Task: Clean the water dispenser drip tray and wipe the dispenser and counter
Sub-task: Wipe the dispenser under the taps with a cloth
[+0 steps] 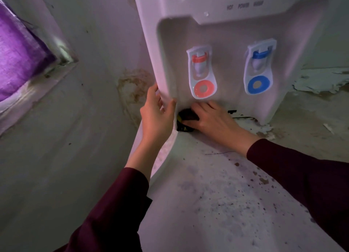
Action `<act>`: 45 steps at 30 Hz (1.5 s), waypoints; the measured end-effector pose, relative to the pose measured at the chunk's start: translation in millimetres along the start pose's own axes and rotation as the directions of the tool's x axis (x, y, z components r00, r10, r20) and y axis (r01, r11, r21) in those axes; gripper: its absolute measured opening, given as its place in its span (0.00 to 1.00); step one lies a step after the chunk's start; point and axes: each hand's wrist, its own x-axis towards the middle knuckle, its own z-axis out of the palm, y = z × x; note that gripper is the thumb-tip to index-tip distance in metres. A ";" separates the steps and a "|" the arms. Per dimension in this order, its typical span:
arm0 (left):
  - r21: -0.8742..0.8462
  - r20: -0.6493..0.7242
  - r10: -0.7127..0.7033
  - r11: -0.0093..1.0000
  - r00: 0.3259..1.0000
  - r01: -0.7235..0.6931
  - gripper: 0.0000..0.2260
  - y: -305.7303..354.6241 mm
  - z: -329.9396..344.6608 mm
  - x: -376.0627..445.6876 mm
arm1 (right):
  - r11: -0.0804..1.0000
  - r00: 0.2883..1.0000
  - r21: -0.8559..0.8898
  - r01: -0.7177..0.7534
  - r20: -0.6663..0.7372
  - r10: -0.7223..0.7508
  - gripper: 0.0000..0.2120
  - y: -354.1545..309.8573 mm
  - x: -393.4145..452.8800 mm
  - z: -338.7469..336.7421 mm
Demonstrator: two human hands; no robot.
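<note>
Head view shows the left hand (157, 112) gripping the near left corner of the white water dispenser (222, 49), thumb on the front and fingers around the side. The right hand (211, 117) lies flat with fingers spread, pressing a dark scrub pad with a yellow edge (186, 119) at the foot of the dispenser, under the red tap (201, 70). The blue tap (258, 66) sits to the right. Both arms wear dark red sleeves (113, 210). The dispenser stands on a white counter (217, 204) with brown spots and flaking paint. Far left is a purple cloth (18, 59) in a window.
</note>
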 end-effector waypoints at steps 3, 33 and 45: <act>0.021 0.008 0.004 1.000 1.000 -0.004 0.19 1.8 -1.5 1.6 | 0.995 0.996 -0.036 -0.090 0.002 0.091 0.20 5.1 -8.6 -12.2; 0.136 0.030 0.039 0.990 0.999 -0.042 0.17 1.7 -1.7 4.5 | 0.962 0.988 -0.227 -0.154 -0.047 0.148 0.23 25.7 -44.9 -17.4; 0.143 0.035 0.063 0.987 0.997 -0.068 0.16 -1.5 -2.1 5.9 | 0.963 0.976 -0.159 -0.216 -0.057 0.209 0.21 15.3 -41.1 -11.9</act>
